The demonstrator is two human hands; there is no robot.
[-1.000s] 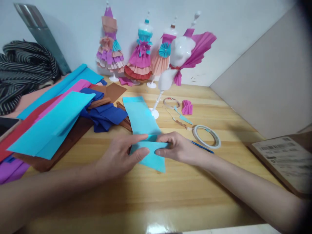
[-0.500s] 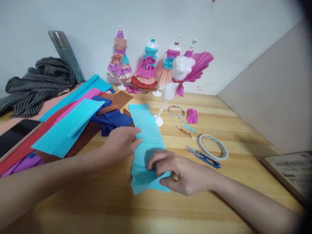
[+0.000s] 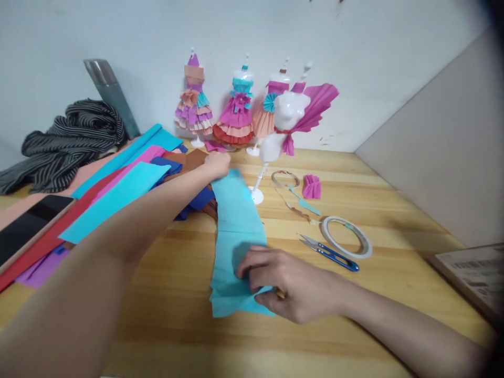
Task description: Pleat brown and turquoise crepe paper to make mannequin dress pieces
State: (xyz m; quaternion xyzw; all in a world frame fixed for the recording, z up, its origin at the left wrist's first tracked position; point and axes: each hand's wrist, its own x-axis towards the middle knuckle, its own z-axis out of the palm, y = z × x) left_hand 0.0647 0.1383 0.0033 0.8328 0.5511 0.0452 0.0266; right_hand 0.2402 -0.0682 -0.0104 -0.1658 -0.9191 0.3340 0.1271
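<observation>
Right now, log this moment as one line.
left hand: at far end of turquoise paper strip | right hand: on its near end | thread snips: lying right of strip | tape roll: beside snips

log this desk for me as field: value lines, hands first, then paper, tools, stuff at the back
left hand: by the strip's far end; contact unclear
right hand: fingers and thumb at the strip's near end
strip: light blue, lying lengthwise between the hands
pile: coloured sheets, left of the strip
snips: right of the strip, beside the tape roll
phone: far left, screen dark
back: three dressed forms near the wall; a white form with a pink cape in front
</observation>
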